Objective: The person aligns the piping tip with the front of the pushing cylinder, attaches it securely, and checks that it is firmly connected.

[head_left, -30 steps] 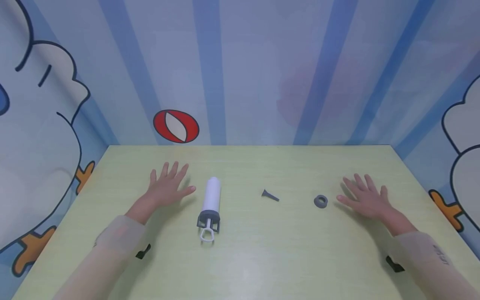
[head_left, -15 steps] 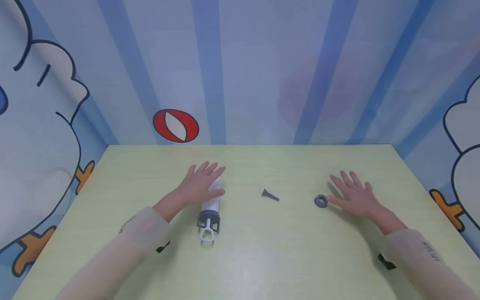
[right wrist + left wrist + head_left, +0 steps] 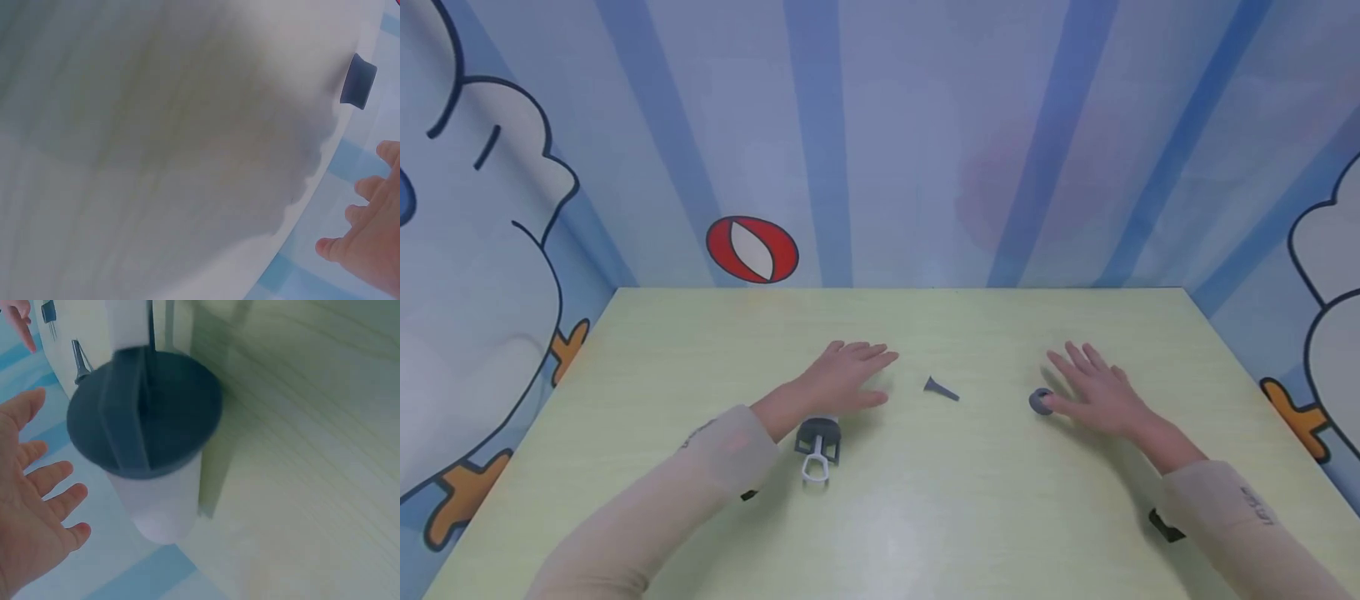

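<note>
A white syringe (image 3: 817, 433) with a dark grey cap and a white pull-ring plunger lies on the table. My left hand (image 3: 838, 379) is over its barrel, fingers extended, hiding most of it in the head view. The left wrist view shows the hand apart from the syringe (image 3: 165, 500). To the right of that hand lies a small grey cone-shaped nozzle (image 3: 941, 388). My right hand (image 3: 1097, 396) has its fingers spread, with the thumb overlapping a grey ring (image 3: 1038, 401) in the head view. In the right wrist view the ring (image 3: 359, 81) stands apart from the fingers.
The pale yellow table (image 3: 925, 517) ends at a blue striped backdrop (image 3: 910, 150). Cartoon figures are printed on both side walls, and a red and white oval (image 3: 752, 249) is printed on the back one.
My left hand has moved right, from beside the syringe to over its barrel. My right hand has shifted left to the grey ring. The syringe, nozzle and ring lie where they were.
</note>
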Motion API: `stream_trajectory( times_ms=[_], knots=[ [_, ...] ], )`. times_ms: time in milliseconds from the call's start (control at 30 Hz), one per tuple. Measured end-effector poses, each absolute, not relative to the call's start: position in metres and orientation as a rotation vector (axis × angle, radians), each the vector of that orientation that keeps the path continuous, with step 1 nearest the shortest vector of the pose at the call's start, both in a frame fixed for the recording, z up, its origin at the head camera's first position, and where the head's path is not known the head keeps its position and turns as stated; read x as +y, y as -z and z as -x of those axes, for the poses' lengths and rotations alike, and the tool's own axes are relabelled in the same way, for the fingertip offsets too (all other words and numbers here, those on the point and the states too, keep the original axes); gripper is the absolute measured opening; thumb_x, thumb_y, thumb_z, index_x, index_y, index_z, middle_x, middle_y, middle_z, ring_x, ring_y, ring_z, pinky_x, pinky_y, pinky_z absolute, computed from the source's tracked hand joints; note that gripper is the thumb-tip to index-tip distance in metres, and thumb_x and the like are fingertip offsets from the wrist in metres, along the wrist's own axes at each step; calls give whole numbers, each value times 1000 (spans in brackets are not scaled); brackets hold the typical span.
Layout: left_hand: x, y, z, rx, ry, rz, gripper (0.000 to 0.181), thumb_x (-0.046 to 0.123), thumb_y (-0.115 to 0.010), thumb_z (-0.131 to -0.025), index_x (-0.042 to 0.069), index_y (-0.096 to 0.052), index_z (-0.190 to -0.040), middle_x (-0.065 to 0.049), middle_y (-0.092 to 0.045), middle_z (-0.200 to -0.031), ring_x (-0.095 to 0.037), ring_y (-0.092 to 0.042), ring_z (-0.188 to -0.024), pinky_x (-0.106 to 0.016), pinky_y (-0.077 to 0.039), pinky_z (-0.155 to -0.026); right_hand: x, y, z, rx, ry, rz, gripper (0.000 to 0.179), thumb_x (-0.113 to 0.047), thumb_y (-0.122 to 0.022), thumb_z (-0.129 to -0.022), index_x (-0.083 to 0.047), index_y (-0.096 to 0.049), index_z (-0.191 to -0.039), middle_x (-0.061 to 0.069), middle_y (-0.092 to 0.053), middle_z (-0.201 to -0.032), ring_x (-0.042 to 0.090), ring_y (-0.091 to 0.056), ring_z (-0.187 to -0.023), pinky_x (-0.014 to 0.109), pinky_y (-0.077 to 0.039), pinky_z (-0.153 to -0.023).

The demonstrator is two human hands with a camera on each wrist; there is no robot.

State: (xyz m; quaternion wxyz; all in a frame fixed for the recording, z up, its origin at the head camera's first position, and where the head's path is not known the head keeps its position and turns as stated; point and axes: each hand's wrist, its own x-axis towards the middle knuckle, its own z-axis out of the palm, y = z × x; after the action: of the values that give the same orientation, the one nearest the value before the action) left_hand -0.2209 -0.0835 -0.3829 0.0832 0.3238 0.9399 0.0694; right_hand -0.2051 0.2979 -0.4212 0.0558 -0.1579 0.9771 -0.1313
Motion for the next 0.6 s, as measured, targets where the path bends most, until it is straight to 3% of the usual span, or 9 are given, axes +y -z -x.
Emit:
stream_trajectory(
  times_ms=[300,600],
  knots=[
    [-59,391,217,2736,-173,-1019,60,37,-54,-85,19,-33,-137,-4,-35,-141,-22,-31,-129,-47,-24,-102,291,421,202,2963,444,546,76,-51,-51,-83,-9,-24,-140,25,-14,-144,46,-9,-130,68,-14,-92],
    [-48,405,213,2702,-158,-1092,64,38,-53,-86,19,-25,-140,-2,-26,-145,-22,-27,-131,-45,-24,-103,286,420,199,2966,466,605,78,-50,-57,-79,-6,-29,-137,26,-19,-142,46,-16,-128,64,-18,-95]
  ],
)
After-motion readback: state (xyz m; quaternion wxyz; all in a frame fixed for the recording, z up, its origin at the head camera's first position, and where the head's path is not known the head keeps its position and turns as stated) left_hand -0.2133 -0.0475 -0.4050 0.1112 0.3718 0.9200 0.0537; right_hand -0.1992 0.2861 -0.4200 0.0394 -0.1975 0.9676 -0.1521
